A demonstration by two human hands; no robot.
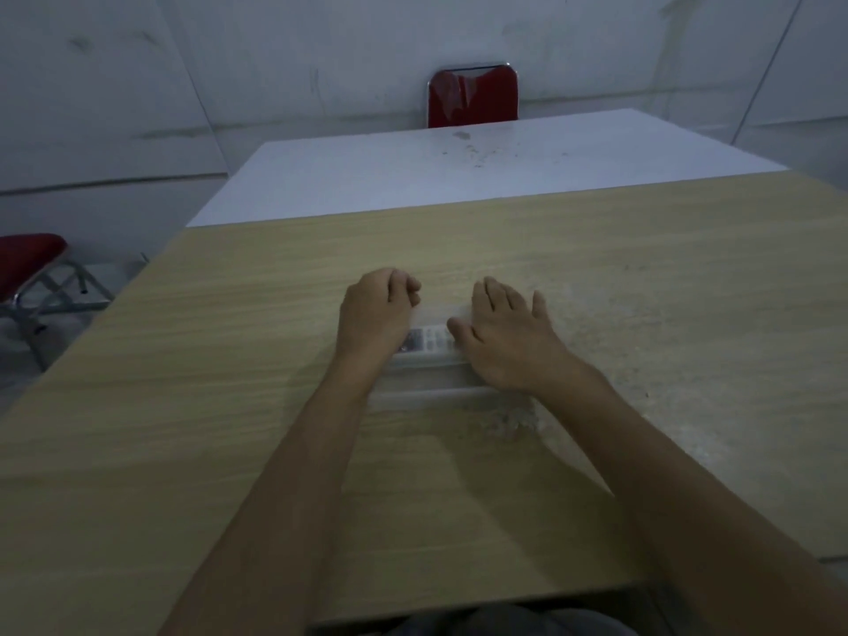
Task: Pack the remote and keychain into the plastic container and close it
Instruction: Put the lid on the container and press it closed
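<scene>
A clear plastic container (pixel 431 387) sits on the wooden table (pixel 229 360) in front of me, with its clear lid lying over it. Through the lid I see the white remote (pixel 429 340) with grey buttons. My left hand (pixel 374 314) rests on the container's left end, fingers curled over the far corner. My right hand (pixel 504 337) lies flat on the right part of the lid, fingers spread. The keychain is not visible; both hands hide much of the container.
A white table (pixel 459 167) adjoins the wooden one at the far side. A red chair (pixel 472 96) stands behind it against the wall. Another red folding chair (pixel 32 273) is to the left of the table.
</scene>
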